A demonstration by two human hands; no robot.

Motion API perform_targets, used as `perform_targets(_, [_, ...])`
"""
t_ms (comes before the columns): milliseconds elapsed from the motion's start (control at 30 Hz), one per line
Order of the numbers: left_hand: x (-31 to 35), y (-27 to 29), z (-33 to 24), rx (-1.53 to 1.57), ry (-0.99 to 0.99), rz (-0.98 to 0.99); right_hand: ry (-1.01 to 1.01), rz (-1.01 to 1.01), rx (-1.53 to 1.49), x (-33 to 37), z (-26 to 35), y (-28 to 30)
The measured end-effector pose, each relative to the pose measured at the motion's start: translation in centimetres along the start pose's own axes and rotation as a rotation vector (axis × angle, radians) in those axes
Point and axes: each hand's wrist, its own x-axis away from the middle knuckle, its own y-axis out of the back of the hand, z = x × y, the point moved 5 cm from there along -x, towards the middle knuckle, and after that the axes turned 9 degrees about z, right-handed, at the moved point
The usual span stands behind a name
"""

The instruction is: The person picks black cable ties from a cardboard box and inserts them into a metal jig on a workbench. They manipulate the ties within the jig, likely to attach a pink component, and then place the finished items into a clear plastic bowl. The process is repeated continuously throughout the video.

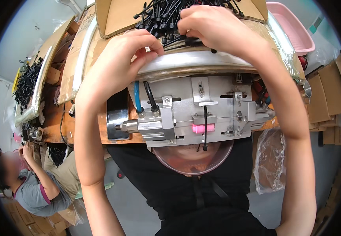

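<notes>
Hovering right hand [210, 28] closer, at black rods [160, 19] lying left of it, mostly slanting near-left to far-right; curling left hand [129, 50] near-left of them; can't tell if clamping in either.

Rod pile [157, 19] in carton [116, 16] behind fixture [186, 91]; bowl [178, 161] before fixture; tub [290, 29] right of carton.

From your head, the fisheye camera is looking down at close range over your left hand [133, 51] and right hand [211, 27].
</notes>
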Motion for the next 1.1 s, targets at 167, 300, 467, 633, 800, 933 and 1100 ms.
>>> perform_targets(167, [1.0, 0.4, 0.9, 0.08, -0.026, 0.071, 0.115, 0.094, 0.109, 0.1, -0.8, -0.4])
perform_targets(300, [1.8, 0.4, 0.5, 0.119, 0.018, 0.061, 0.138, 0.021, 0.211, 0.9, -0.3, -0.1])
perform_targets(467, [3.9, -0.1, -1.5, 0.029, -0.009, -0.053, 0.093, 0.05, 0.107, 1.3, -1.1, 0.0])
perform_targets(633, [5.9, -0.9, -2.6, -0.037, 0.095, -0.141, 0.016, 0.122, 0.019, 0.4, -2.1, 0.0])
perform_targets(800, [8.6, -4.5, -6.5, -0.052, 0.229, -0.285, 0.05, 0.048, 0.134, 1.1, -1.3, 0.2])
perform_targets(933, [10.2, -10.6, -11.3, -0.185, 0.196, -0.213, -0.056, -0.203, -0.04, 2.3, -1.1, 4.1])
perform_targets(1100, [8.0, -16.5, -14.4, -0.269, 0.276, -0.132, -0.335, -0.36, -0.752, 6.7, -1.7, 7.5])
